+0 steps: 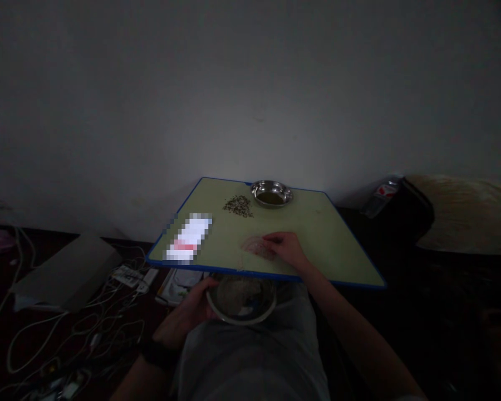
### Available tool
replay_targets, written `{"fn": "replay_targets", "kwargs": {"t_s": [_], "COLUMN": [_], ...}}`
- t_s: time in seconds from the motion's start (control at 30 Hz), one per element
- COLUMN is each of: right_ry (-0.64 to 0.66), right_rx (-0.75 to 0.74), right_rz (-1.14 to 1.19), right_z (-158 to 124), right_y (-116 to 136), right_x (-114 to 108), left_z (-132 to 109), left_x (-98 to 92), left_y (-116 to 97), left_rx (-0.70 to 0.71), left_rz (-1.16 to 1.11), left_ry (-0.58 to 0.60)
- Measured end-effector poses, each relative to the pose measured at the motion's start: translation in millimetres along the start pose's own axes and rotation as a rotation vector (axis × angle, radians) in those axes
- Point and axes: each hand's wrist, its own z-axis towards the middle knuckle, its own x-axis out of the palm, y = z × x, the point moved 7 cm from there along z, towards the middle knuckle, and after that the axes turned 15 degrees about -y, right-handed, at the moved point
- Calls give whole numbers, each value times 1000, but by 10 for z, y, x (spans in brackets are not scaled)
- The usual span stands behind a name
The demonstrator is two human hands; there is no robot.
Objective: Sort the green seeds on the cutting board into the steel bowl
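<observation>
My left hand (204, 301) grips the left rim of a round bowl (241, 321) on my lap, below the near edge of the table (317, 234). The bowl has a pale rim and dim contents I cannot make out. Over the table's near part, my right hand (287, 247) has its fingers pinched at a clear, pinkish round item (256, 245), perhaps a lid or shallow dish. Whether the fingertips hold it or something small is unclear. Farther back lies a scattered pile of small dark and light bits (239, 206), beside a shiny metal bowl (271, 194) with dark yellowish contents.
A bright, blurred-out flat panel (190, 236) lies at the table's left. On the floor to the left are a grey box (69, 270), power strips (127, 275) and tangled cables. A clear bottle with a red label (384, 192) rests at the right by a dark bag.
</observation>
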Motion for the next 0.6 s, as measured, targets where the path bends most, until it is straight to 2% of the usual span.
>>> {"fn": "replay_targets", "kwargs": {"t_s": [0.07, 0.23, 0.4, 0.6], "right_ry": [19, 158, 248, 252], "right_rx": [-31, -110, -102, -46], "right_rz": [-40, -87, -45, -7], "right_z": [35, -11, -155, -286], "right_y": [73, 261, 286, 244], "right_x": [116, 333, 333, 254], "left_z": [4, 1, 17, -51], "left_x": [-52, -141, -170, -93], "left_y": [-28, -73, -76, -60], "left_rx": [14, 51, 77, 58], "left_rz": [14, 66, 76, 63], "left_ry": [-34, -99, -145, -149]}}
